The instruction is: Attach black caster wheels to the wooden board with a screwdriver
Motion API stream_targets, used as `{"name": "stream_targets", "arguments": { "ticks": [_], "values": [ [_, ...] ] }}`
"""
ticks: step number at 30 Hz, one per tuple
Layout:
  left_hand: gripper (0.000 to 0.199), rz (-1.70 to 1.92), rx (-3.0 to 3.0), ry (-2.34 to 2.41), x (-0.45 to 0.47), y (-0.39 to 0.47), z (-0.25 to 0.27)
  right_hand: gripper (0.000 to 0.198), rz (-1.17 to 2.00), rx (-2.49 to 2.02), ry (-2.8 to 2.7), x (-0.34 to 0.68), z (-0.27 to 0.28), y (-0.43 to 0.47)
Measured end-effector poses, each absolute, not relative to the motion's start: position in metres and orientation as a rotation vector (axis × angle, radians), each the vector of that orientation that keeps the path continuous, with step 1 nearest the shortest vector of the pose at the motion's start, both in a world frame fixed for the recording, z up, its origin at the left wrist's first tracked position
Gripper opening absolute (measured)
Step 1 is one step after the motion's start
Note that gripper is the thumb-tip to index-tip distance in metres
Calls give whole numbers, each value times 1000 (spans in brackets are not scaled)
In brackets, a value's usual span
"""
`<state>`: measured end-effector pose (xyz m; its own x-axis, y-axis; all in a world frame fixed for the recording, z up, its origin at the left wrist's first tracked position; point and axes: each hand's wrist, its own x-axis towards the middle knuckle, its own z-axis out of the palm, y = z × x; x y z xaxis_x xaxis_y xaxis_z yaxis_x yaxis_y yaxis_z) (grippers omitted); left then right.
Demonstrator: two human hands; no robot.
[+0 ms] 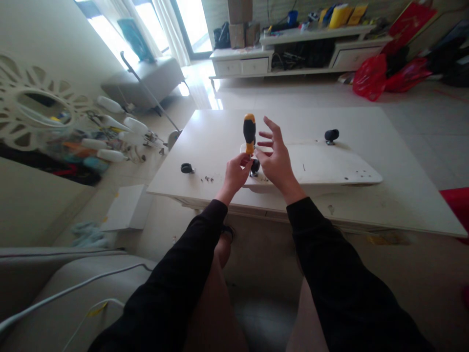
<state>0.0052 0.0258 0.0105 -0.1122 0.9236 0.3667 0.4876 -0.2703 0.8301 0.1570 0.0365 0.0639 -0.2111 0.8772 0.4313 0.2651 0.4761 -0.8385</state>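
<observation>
A screwdriver (249, 129) with a black and yellow handle stands upright over the near left corner of a white board (315, 164). My left hand (236, 173) pinches low down by its shaft; a screw between the fingertips would be hidden. My right hand (276, 156) is beside the handle, fingers spread, apart from the grip. Just below the fingers a black caster wheel (255, 167) sits on the board. Another caster wheel (331, 136) stands at the board's far right. To the left, a loose caster wheel (186, 168) lies on the table, near several small screws (207, 179).
The board lies on a long white table (399, 195). Beyond it stands a low white TV cabinet (245, 66) with tools on top. Red plastic bags (371, 77) sit at the far right. A white box (124, 208) is on the floor at left, near a sofa (91, 278).
</observation>
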Motion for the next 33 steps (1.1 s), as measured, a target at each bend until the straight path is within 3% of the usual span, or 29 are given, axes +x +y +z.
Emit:
{"name": "stream_targets", "arguments": {
  "ticks": [6, 33],
  "values": [
    [8, 1375, 1724, 1602, 6, 25, 13, 94, 715, -962, -1791, 157, 59, 38],
    [13, 1286, 1741, 1701, 7, 23, 19, 77, 837, -958, -1633, 158, 61, 38]
  ]
}}
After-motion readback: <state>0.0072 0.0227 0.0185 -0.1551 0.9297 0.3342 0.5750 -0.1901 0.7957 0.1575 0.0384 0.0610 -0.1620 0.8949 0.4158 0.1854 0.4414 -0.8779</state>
